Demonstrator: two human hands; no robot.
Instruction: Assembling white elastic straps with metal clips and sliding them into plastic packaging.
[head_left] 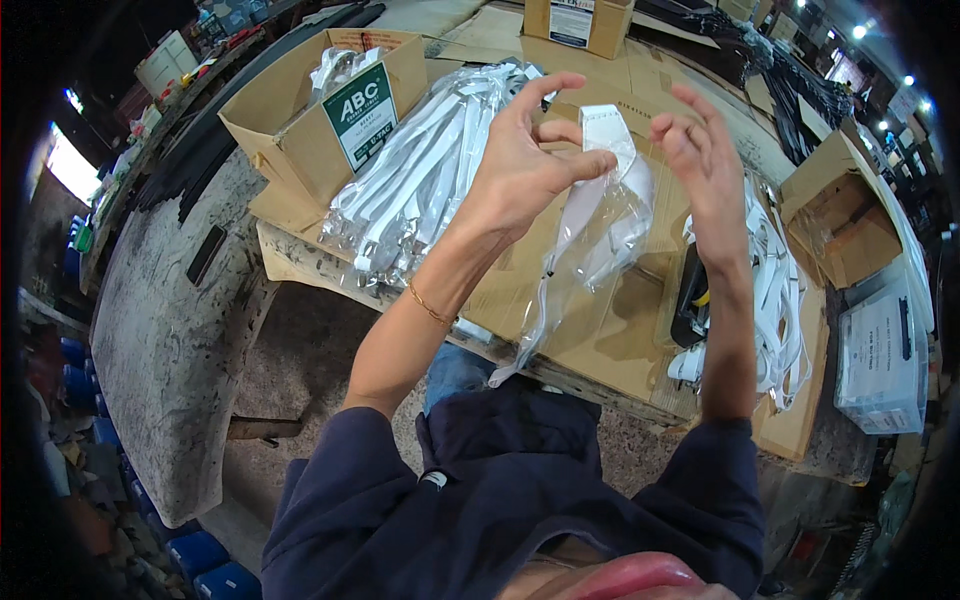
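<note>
My left hand (520, 165) pinches a white strap (604, 132) between thumb and fingers, above the cardboard-covered table. Stitching shows near the strap's folded upper end. A clear plastic sleeve (622, 235) hangs around its lower part, and a narrow white end dangles toward the table's front edge. To the right of the strap, my right hand (708, 185) is raised with its fingers apart and bent, holding nothing. Many white straps in clear plastic (425, 165) lie in a heap left of my left hand. Loose white straps (778, 310) lie beyond my right forearm.
An open cardboard box (275, 150) with a green label stands at the left, with plastic-wrapped pieces inside. A black item with a yellow part (692, 295) lies by my right forearm. At the right are another open box (850, 215) and a clear plastic bin (882, 360).
</note>
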